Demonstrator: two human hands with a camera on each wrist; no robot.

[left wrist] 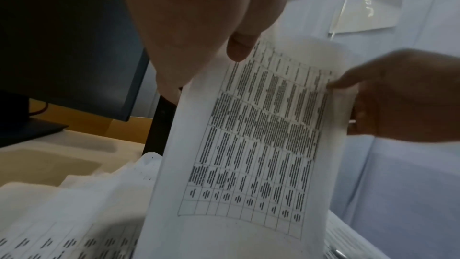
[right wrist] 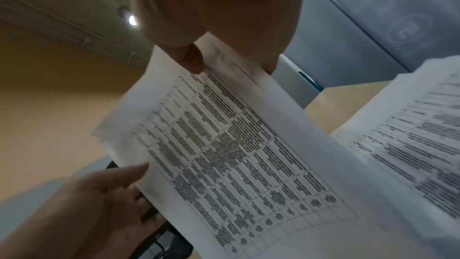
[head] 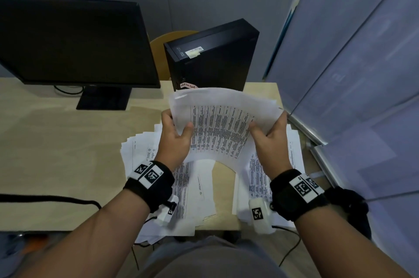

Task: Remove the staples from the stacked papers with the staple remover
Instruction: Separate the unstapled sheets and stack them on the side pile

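Both hands, left (head: 175, 139) & right (head: 271, 139), fingers pinching the sheaf (head: 223, 123) held up over loose papers (head: 140, 150) on table (head: 56, 141); no remover in view, so hidden staple may snag or tear pages.

Bare forearms here, no sleeves, and each wrist wears a thick black strap. The left wrist strap (head: 149, 183) carries white tags printed with black square codes; so does the right wrist strap (head: 298, 193). A white coded camera block (head: 259, 215) hangs beneath the right, thin black cables trailing.
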